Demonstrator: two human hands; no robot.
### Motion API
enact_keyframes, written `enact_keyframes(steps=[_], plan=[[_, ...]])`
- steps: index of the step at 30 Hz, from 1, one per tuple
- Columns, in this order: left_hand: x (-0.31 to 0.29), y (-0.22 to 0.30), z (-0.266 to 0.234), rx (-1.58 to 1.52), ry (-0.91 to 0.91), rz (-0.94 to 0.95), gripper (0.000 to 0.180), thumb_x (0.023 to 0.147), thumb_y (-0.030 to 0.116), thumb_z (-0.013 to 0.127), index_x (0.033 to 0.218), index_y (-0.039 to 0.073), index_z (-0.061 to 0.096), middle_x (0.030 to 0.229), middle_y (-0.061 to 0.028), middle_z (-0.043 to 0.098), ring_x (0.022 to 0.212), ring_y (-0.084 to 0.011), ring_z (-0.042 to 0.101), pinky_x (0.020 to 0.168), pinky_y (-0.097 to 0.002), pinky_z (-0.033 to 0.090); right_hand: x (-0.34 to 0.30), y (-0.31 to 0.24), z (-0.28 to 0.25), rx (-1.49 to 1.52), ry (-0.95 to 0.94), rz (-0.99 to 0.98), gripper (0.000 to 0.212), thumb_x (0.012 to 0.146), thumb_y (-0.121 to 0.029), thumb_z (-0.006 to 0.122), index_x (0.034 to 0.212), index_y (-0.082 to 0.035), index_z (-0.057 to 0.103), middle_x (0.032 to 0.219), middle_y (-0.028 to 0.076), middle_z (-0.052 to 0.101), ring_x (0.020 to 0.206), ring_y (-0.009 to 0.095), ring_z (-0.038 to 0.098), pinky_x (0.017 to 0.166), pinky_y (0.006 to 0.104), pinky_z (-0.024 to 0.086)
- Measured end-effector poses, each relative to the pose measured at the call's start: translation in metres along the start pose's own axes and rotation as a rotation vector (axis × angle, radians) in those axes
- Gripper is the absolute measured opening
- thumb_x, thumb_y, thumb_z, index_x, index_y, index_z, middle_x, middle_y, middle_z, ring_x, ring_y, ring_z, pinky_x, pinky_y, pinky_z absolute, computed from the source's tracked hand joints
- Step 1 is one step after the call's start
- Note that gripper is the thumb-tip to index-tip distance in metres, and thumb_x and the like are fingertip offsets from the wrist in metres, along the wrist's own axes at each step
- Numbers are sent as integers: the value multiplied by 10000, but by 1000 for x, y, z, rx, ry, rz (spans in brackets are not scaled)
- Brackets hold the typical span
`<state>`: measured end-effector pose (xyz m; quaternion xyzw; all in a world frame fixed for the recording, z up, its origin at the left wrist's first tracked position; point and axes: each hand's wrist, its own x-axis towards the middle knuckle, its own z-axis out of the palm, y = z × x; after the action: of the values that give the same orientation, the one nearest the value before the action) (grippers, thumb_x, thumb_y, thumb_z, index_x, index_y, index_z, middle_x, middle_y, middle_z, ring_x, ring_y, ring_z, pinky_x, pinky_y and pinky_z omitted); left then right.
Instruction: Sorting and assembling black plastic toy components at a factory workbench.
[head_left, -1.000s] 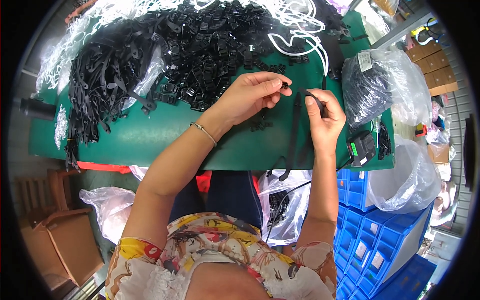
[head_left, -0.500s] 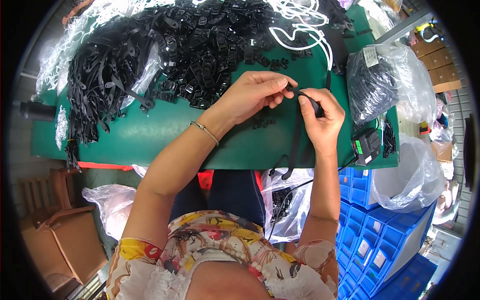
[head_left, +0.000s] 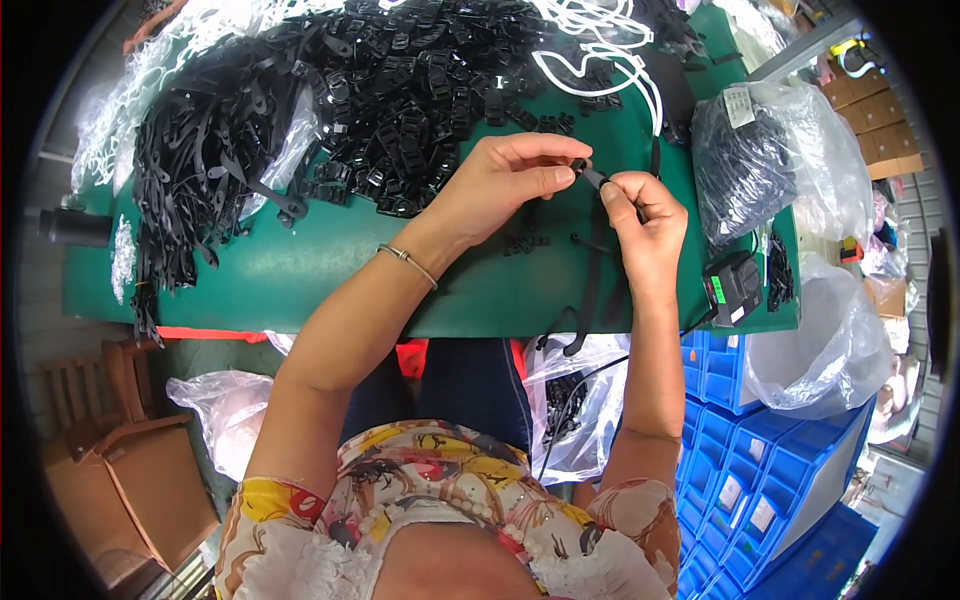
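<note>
Over the green tabletop [head_left: 300, 285], I have the left hand [head_left: 497, 183] and right hand [head_left: 645, 212] close together. Between them the black strap's [head_left: 594, 179] exposed end slants up-left from the right's pinch toward a small black fitting [head_left: 580, 165] pinched in the left; whether it's threaded, I can't tell.

Matt black strap [head_left: 594, 178], glossy black plastic clips [head_left: 400, 150] (hard-looking), smooth green tabletop [head_left: 290, 270]
</note>
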<state>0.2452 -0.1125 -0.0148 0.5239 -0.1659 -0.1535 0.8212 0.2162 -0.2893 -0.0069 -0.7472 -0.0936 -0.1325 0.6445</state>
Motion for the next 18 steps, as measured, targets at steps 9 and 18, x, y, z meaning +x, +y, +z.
enact_keyframes(steps=[9,18], plan=[[-1,3,6,184,43,62,256,801,-5,622,1055,26,632,981,-47,620,846,-82,553,771,-228,463,1,3,1,-11,12,31,91,791,19,600,712,-17,572,582,-74,466,532,-12,382,461,170,275],[-1,1,14,108,50,36,195,859,110,595,1024,8,616,847,-33,617,750,-72,563,690,-216,477,-1,4,1,-5,-48,42,64,807,0,598,744,-10,591,589,-69,482,535,-8,391,462,171,286]])
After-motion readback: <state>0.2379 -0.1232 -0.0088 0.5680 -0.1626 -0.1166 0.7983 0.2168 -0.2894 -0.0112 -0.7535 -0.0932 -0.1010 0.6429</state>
